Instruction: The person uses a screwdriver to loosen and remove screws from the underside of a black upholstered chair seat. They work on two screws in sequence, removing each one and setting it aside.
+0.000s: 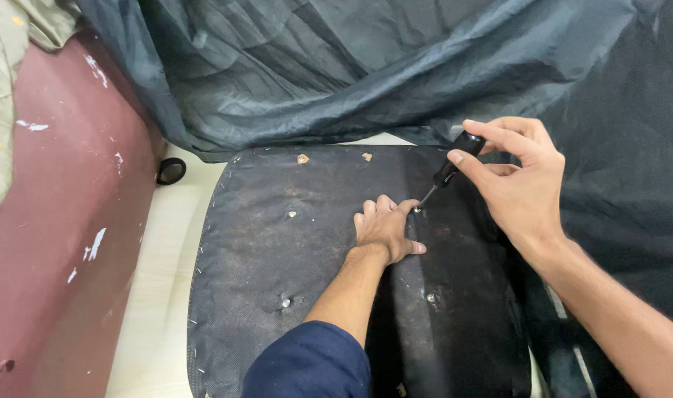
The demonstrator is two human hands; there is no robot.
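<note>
Your right hand (517,177) pinches the black screwdriver (448,168) handle between thumb and fingers, with the tip down on a screw (417,211) in the upturned seat base (277,243), upper middle of the panel. Your left hand (384,228) lies pressed flat on the black underlining, fingertips right beside that screw. Looks like the seating step: tip in the head, not clearly turning. Next calls for straight downward pressure (shaft sits tilted). Two more fasteners (285,302) sit lower down.

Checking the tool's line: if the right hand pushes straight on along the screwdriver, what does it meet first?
The right hand aims the screwdriver down-left. First would be the small metal fastener in the black seat base, right beside the left hand fingertips; contact looks likely already.
</note>
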